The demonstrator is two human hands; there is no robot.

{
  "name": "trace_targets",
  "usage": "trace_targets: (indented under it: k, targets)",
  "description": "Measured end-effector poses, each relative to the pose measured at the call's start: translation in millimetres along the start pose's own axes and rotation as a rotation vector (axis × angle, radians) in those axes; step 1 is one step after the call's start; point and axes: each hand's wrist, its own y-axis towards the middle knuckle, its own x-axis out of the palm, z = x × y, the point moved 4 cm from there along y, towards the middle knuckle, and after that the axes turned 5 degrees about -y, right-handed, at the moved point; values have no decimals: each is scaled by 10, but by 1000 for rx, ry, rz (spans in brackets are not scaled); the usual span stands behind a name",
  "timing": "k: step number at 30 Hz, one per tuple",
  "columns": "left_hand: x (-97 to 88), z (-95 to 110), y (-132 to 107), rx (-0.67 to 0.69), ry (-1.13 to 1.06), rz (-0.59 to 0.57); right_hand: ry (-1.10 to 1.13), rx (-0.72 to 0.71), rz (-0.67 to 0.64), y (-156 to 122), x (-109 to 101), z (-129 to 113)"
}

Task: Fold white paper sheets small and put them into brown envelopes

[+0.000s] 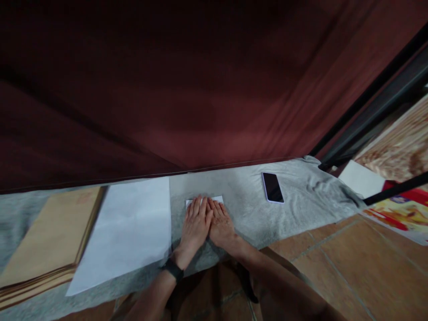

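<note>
Both my hands lie flat, side by side, on a small piece of white paper (218, 199) on the grey cloth. My left hand (195, 223), with a dark band on its wrist, has its fingers stretched out over the paper's left part. Beside it, my right hand (220, 223) presses flat on the right part, and the left thumb touches it. Only the paper's upper edge and corners show; the rest is hidden under my palms, so I cannot tell whether it is folded.
Left of my hands lies a large white sheet (133, 223), then a stack of brown paper envelopes (50, 232). A phone (273, 187) rests to the right on the grey cloth (301, 200). A dark red curtain (200, 111) hangs behind. Tiled floor (361, 263) and a printed box (404, 209) are at right.
</note>
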Motion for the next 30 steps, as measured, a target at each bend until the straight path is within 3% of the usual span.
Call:
trace_targets:
  k: [3,6,10,19,30]
  targets:
    - [179,-29,-48,-37,-5,-59,-8,-6,-20,-1,22,-1]
    - [233,-109,-89,-89,28,-70,2,17,-13,6,45,3]
    - [221,-175,-124,-134,70,-53,28,55,-7,19,42,73]
    - [182,-162,-169,-162,115,6,27,185,-67,-37,20,498]
    - [60,-102,-204,-196,124,-3,27,215,-117,-49,-88,563]
